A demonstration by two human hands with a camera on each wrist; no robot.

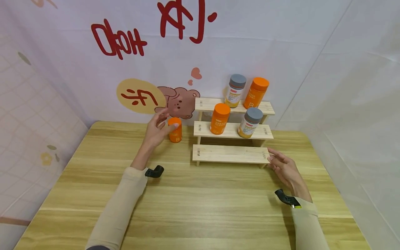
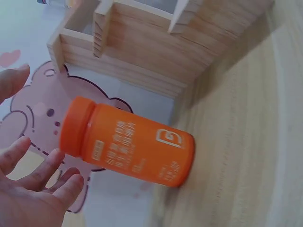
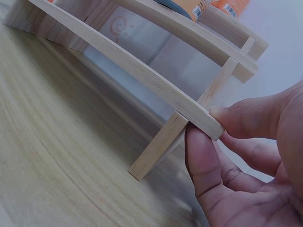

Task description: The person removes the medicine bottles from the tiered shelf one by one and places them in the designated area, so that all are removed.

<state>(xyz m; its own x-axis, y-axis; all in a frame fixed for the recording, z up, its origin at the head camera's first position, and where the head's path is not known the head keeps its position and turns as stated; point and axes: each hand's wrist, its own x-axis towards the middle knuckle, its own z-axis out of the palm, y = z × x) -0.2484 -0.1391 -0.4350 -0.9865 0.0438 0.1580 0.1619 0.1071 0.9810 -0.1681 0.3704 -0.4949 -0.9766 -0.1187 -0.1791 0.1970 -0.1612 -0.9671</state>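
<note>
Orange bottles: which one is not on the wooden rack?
The orange bottle nearest the left hand: it stands on the table. Another bottle is on the middle shelf, the third on the top shelf.

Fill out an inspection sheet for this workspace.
Surface: light wood-grain table.
Job's things: pale wooden three-tier rack; on its upper two tiers, two orange cylindrical bottles and two grey-lidded, white-labelled bottles; left of it, a third orange bottle, upright.
Clutter: nothing seen.
Hands: left hand, fingers loosely spread by that bottle's lid, contact unclear; right hand pinches the bottom tier's right end.
Cables: nothing seen.
Surroundings: white wall sheets with red characters, pink cartoon bear.
</note>
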